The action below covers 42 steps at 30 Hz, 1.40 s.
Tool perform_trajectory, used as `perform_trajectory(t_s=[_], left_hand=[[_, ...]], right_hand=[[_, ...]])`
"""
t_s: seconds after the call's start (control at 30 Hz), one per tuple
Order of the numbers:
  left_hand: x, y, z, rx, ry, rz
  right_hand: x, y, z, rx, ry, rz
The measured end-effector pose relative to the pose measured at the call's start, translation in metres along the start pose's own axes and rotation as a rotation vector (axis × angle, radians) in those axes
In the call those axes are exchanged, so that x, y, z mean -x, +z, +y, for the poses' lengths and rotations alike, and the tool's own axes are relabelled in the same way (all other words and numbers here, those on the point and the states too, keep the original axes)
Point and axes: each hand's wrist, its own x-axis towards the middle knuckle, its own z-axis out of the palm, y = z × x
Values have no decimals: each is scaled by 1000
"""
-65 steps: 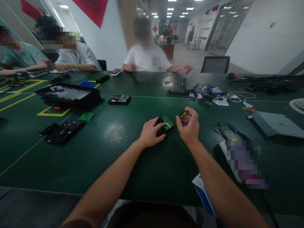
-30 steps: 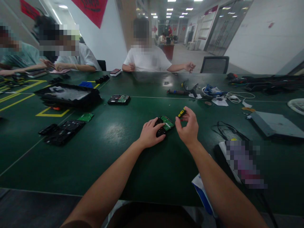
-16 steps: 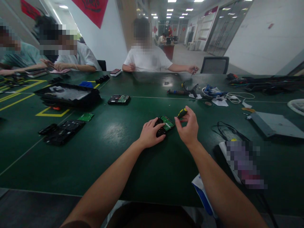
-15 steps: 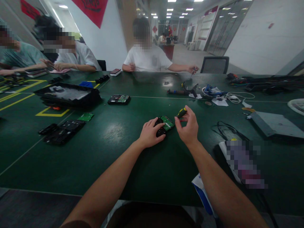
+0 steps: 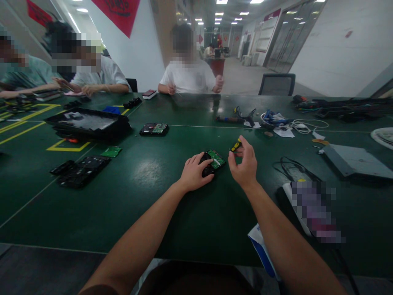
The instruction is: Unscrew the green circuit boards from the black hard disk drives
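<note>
A hard drive [image 5: 215, 159] with a green circuit board on top lies on the dark green table in front of me. My left hand [image 5: 197, 172] grips it from the left, thumb along the near side and fingers across its black part, partly hiding it. Just to the right, my right hand [image 5: 244, 162] pinches the black-and-yellow handle of a screwdriver [image 5: 236, 145] between thumb and fingers. The handle tilts up and away; I cannot make out its tip. The screwdriver is apart from the drive. Another drive with a bare board [image 5: 154, 129] lies farther off, left.
Left are black plastic parts [image 5: 82, 170], a small green board [image 5: 111, 152] and a black tray [image 5: 89, 125]. Right are a grey metal box [image 5: 359, 162], cables [image 5: 302, 125] and a covered device [image 5: 316, 211]. Several people sit across the table, one opposite me [image 5: 188, 76].
My right hand has shifted slightly right, taking the screwdriver a little farther from the drive. My left hand stays put. The person opposite has drawn an outstretched arm inward.
</note>
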Motion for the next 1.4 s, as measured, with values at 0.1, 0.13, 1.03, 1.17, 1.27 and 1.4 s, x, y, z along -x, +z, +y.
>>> perform_trajectory(t_s=[0.1,0.13,1.03,1.17,1.27,1.4], left_hand=[[0,0,0,-3,5,6],[0,0,0,-3,4,6],[0,-1,1,6,-3,-6],[0,-2,1,9,-1,-9],[0,-1,0,4,1,-7],[0,-1,0,8,3,2]], right_hand=[[1,2,-2,-10,-11,-9],[1,2,-2,-12,-5,-4],[2,4,0,-28,10,10],[3,4,2,-18,22,47],[2,2,0,-22,21,35],[2,3,-4,-31,-10,9]])
